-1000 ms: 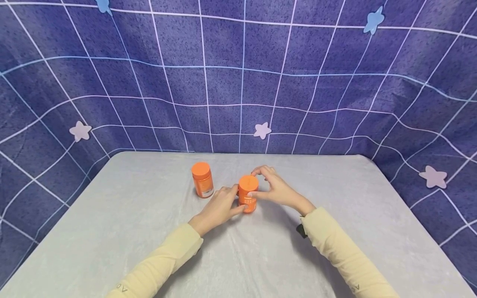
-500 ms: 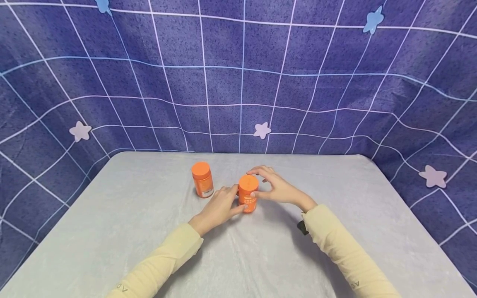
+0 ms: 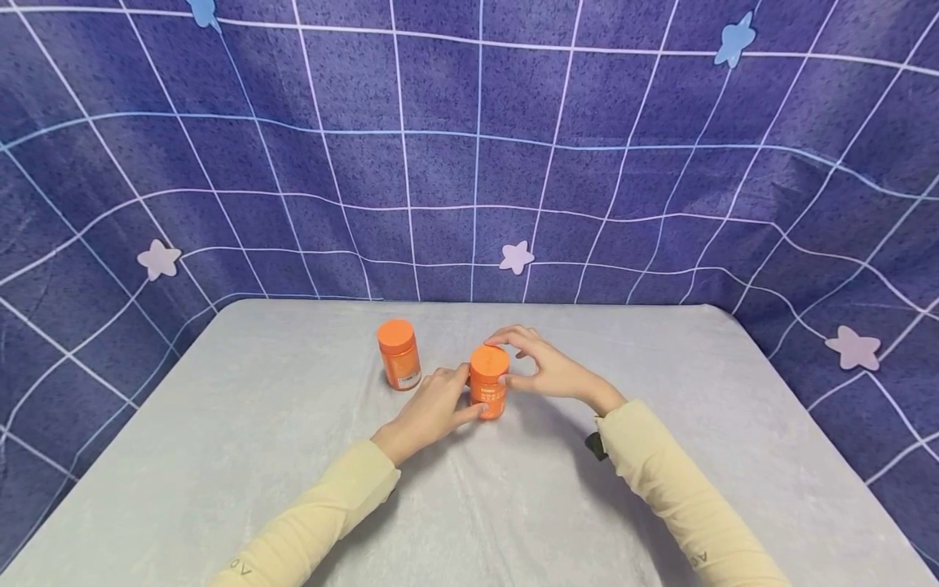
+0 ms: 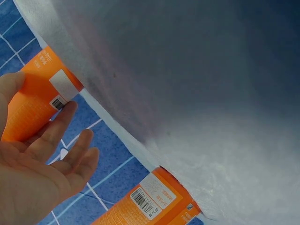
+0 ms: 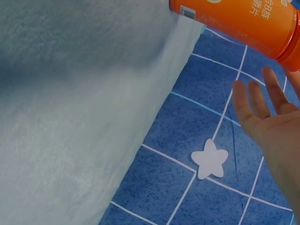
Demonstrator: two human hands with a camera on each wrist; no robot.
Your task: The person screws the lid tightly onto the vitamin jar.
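Observation:
Two orange pill bottles stand upright on the table. My left hand grips the body of the nearer pill bottle, with the thumb across its front. In the left wrist view that bottle sits between thumb and index finger, the other fingers lying off it. Curved around the bottle's orange lid, my right hand has its thumb at the near side and fingertips behind. The right wrist view cuts off part of the lid; a finger meets it there. The lid appears seated on the bottle.
The second pill bottle stands to the left and slightly farther back, lid on. A grey cloth covers the table. Behind its far edge hangs a blue curtain with grid lines and stars.
My right thumb has slid back to the right along the lid's side, and the fingers have shifted slightly left behind it. The left hand and both bottles stay in place.

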